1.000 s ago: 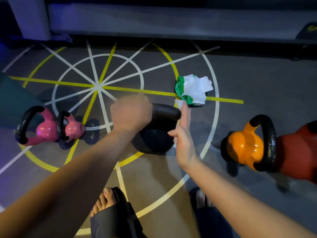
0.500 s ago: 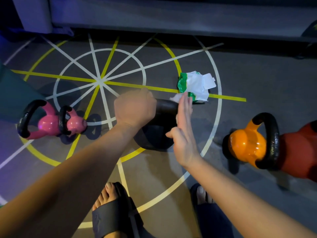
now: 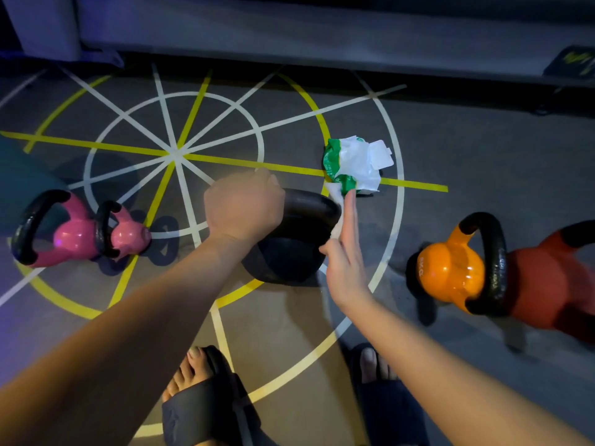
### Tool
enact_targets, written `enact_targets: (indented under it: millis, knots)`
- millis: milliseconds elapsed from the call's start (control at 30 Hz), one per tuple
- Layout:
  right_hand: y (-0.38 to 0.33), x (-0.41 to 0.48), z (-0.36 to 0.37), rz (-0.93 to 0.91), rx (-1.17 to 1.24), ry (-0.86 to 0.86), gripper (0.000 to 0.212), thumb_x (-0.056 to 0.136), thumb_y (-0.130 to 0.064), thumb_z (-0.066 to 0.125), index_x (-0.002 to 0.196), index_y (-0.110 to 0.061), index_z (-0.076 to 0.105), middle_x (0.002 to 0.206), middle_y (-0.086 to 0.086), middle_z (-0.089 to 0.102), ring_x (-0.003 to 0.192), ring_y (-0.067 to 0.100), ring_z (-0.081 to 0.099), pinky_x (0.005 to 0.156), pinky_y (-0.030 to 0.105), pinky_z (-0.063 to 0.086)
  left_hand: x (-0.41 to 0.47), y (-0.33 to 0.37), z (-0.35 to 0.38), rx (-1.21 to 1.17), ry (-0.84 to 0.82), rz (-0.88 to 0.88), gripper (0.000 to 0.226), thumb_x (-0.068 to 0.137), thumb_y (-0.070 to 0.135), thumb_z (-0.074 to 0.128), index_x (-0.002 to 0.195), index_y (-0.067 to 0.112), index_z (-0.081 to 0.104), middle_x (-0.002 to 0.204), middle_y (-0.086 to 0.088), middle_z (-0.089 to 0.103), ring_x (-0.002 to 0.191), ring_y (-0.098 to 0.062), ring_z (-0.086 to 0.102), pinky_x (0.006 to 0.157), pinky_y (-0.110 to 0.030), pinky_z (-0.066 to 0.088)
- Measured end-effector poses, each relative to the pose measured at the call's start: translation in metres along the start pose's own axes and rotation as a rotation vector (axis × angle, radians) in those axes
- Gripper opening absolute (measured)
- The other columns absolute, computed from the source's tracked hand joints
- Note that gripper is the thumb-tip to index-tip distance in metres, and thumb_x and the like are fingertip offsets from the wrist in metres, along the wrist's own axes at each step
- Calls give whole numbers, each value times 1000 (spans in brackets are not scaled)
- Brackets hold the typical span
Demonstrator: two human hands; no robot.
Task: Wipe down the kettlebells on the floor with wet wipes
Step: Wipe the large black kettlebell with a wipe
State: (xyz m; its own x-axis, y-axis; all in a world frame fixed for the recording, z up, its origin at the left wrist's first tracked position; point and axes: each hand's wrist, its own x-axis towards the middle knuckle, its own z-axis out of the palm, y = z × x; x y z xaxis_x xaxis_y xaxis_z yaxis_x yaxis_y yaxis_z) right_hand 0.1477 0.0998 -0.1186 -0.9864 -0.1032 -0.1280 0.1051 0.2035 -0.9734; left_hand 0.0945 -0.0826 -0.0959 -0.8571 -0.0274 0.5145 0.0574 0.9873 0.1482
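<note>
The person stands over a black kettlebell (image 3: pixel 289 259) that sits on the grey floor (image 3: pixel 483 149), just inside the outer ring of a painted wheel of white and yellow lines (image 3: pixel 175 154). The left grip (image 3: pixel 243 206) is clenched round the left part of the kettlebell's thick handle, knuckles up. The right grip (image 3: pixel 346 252) is released and flat, with its fingers (image 3: pixel 349 217) straight and together. They press a white wet wipe (image 3: pixel 335 196) against the right end of that handle. The wipe shows above the fingertips and again as a small fold beside the thumb.

Just beyond the fingertips a crumpled green-and-white wipe pack (image 3: pixel 354 165) lies on a yellow line, with its flap open.

To the left, well apart from the black one, two pink kettlebells rest side by side and touching. The larger pink kettlebell (image 3: pixel 70 233) is on the outside and the smaller pink kettlebell (image 3: pixel 125 235) is nearer the middle, and both have black handles. To the right an orange kettlebell (image 3: pixel 450 275) with a black handle leans against a red kettlebell (image 3: pixel 547 284), which runs off the edge of view.

Nearest the onlooker, the person's feet are in dark sandals. The left sandal (image 3: pixel 206 410) is planted on the ring's line, and the right sandal (image 3: pixel 386 407) stands beside it.
</note>
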Motion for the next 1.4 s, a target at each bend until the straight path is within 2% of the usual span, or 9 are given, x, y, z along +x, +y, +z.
enact_targets:
  millis: [133,333,467,633,833,967,1167,1267,1400]
  knots:
    - [6,3,3,123,-69,29,82,91,-24,40,159,-43,-1,165,-1,27,150,21,31,122,47,30,0,0,1,-1,34,18,39,97,29,40,69,12,60,60,-4,58,54,-29,55,48,-31,35]
    - [-21,5,20,-117,-340,39,91,86,5,44,161,-8,-6,170,7,-10,154,15,-23,128,39,-7,0,-3,5,15,50,37,38,97,29,41,69,12,61,60,-5,60,53,-30,56,49,-30,33]
    - [-36,5,44,-370,-775,-15,97,82,-11,54,159,3,-3,169,20,-3,154,37,-19,126,55,-4,2,-1,5,35,63,44,39,96,28,42,65,13,59,57,-5,59,49,-29,55,50,-28,26]
    - [-25,3,27,-473,-955,36,98,82,-15,58,161,-1,3,170,15,1,158,28,-9,128,50,0,1,0,3,42,71,55,37,96,27,43,64,14,57,57,-4,59,50,-29,55,52,-27,23]
    - [0,13,-12,-311,-838,63,79,92,-25,47,160,-3,13,170,13,11,158,23,-3,128,50,5,0,-1,3,26,67,47,36,96,28,43,65,14,57,57,-4,56,50,-29,53,53,-28,20]
    - [-7,21,-12,-286,-743,6,74,96,-31,28,162,-7,4,171,8,0,158,17,-8,129,46,1,1,-1,2,29,61,47,36,95,28,43,66,14,58,57,-3,57,51,-29,53,55,-28,19]
    - [-15,14,-9,-278,-612,13,87,99,-23,50,160,-6,-9,171,7,-10,157,20,-13,128,47,-1,0,-1,4,26,63,47,36,95,28,43,66,13,58,56,-4,56,50,-30,52,54,-28,20]
    - [-12,5,-10,-325,-597,33,86,98,-18,54,160,-7,-5,171,10,-3,157,15,-8,129,44,6,0,-2,3,32,64,46,36,96,28,43,67,14,59,57,-4,57,50,-29,53,54,-28,20]
    - [-13,1,1,-499,-695,-33,78,103,-31,46,159,4,7,169,20,3,158,29,1,128,49,7,0,-2,2,32,54,48,37,97,28,43,66,14,58,57,-4,57,50,-29,53,53,-28,22]
